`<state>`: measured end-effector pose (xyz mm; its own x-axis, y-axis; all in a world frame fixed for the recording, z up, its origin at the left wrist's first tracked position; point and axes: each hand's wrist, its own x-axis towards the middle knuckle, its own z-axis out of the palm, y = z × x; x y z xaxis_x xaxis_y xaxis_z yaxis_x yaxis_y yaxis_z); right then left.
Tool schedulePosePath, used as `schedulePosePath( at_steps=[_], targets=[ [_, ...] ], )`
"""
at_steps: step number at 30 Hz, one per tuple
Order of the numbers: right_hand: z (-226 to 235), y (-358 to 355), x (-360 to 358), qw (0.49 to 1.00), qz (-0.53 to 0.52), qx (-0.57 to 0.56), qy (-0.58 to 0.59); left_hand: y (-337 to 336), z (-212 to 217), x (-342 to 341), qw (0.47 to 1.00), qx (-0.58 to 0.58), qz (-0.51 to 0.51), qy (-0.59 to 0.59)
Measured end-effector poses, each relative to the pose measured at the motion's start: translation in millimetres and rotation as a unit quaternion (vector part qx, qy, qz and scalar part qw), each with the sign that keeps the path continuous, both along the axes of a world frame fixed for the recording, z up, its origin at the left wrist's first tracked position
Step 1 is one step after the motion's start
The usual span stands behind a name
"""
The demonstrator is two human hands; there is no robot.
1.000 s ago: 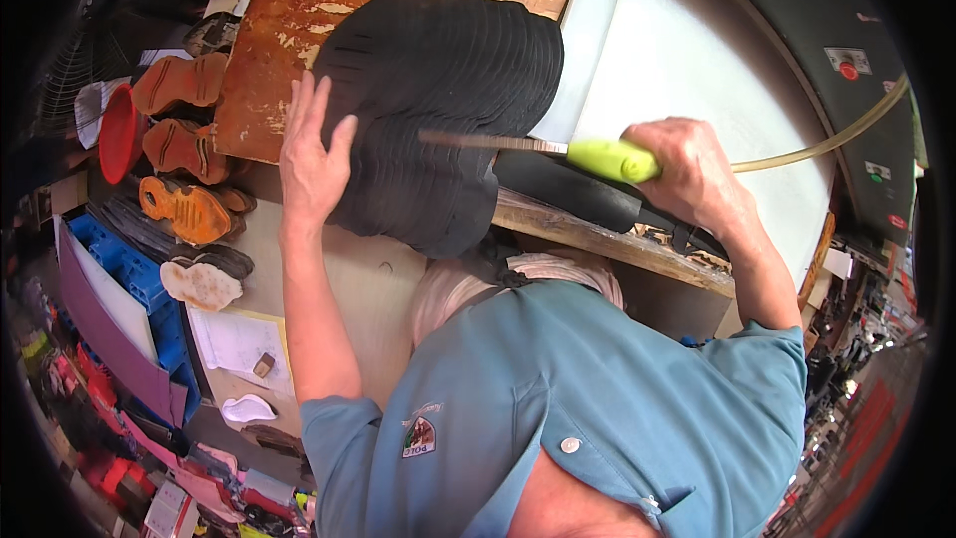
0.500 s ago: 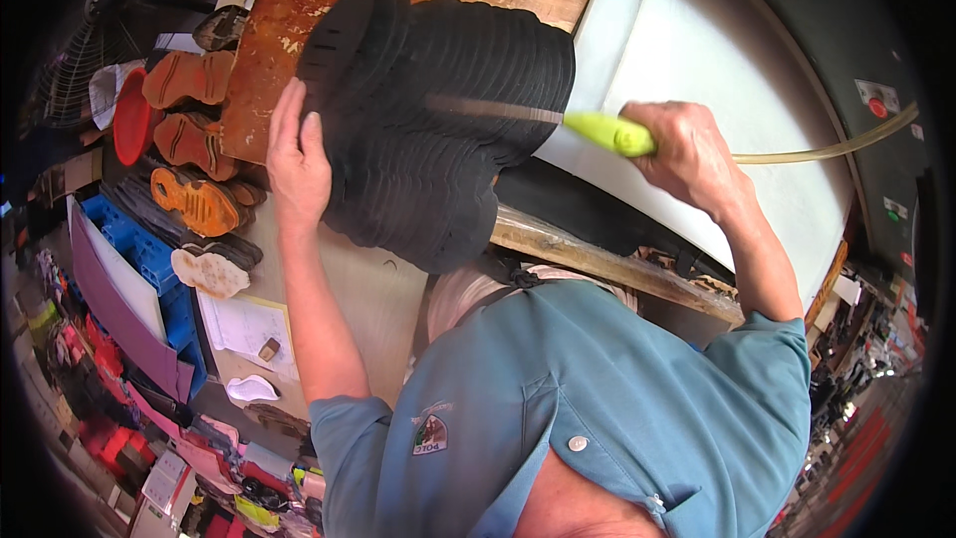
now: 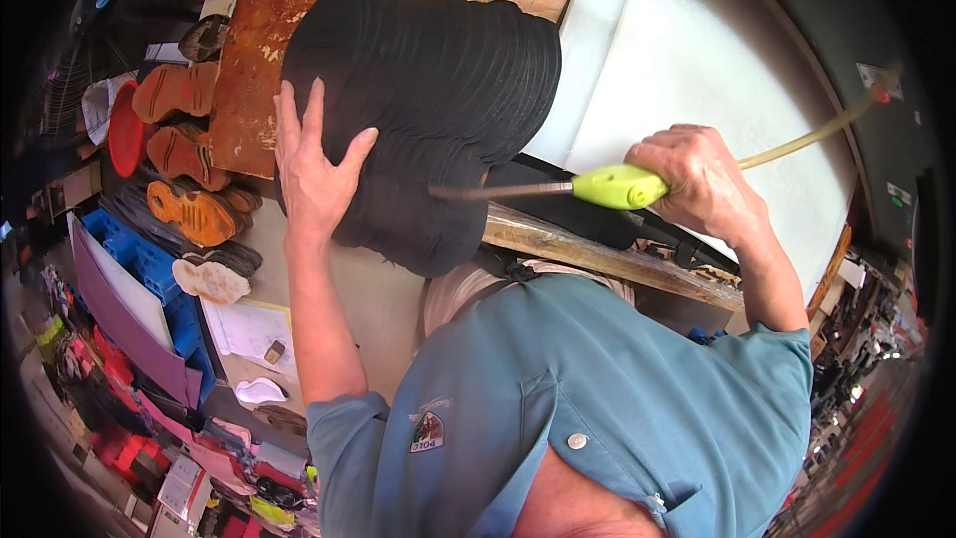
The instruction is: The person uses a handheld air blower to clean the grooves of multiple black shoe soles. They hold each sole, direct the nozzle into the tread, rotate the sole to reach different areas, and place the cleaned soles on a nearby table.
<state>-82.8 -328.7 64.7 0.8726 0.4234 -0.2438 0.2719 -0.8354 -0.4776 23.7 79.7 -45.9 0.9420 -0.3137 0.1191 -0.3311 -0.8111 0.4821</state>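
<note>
Left hand (image 3: pixel 317 171) lay flat and open, fingers spread, pressed on the near-left edge of the stack of black soles (image 3: pixel 428 110); not gripping, just bracing. Stack sat at about 11–12 o'clock in the head view, fanned out on the worn wooden bench (image 3: pixel 249 90), its lower end overhanging the bench edge toward the person. Right hand (image 3: pixel 697 184) at 2 o'clock was clenched around the lime-green handle of an air gun (image 3: pixel 617 186); the thin metal nozzle (image 3: pixel 498 191) ran toward 9 o'clock, tip over the lower part of the stack, blurred, so contact couldn't be confirmed. Yellowish hose (image 3: pixel 807 134) left the handle toward 2 o'clock, crossing a white board (image 3: pixel 697 60). Orange-brown shoe soles (image 3: pixel 184 154) were piled at 9 o'clock, just beside the bench, with a blue plastic crate (image 3: pixel 139 259) below them. A rough wooden batten (image 3: pixel 597 254) ran under the nozzle at 4 o'clock of the stack.
</note>
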Motion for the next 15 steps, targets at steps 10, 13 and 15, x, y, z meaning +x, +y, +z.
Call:
schedulePosePath(
  at_steps=[10, 13, 15],
  targets=[
    [-5.8, 5.5, -3.2, 0.999, -0.043, -0.021, -0.012, 9.0, 2.7, -0.2, 0.999, -0.035, -0.007, 0.010],
    [-4.7, 8.2, -5.4, 0.999, -0.037, -0.018, -0.036, 5.1, 4.1, -3.7, 0.999, 0.008, -0.030, -0.007],
    [-5.3, 9.0, -5.7, 0.995, -0.060, -0.030, -0.074, 4.5, 4.7, -4.4, 0.997, 0.057, -0.038, -0.031]
  ],
)
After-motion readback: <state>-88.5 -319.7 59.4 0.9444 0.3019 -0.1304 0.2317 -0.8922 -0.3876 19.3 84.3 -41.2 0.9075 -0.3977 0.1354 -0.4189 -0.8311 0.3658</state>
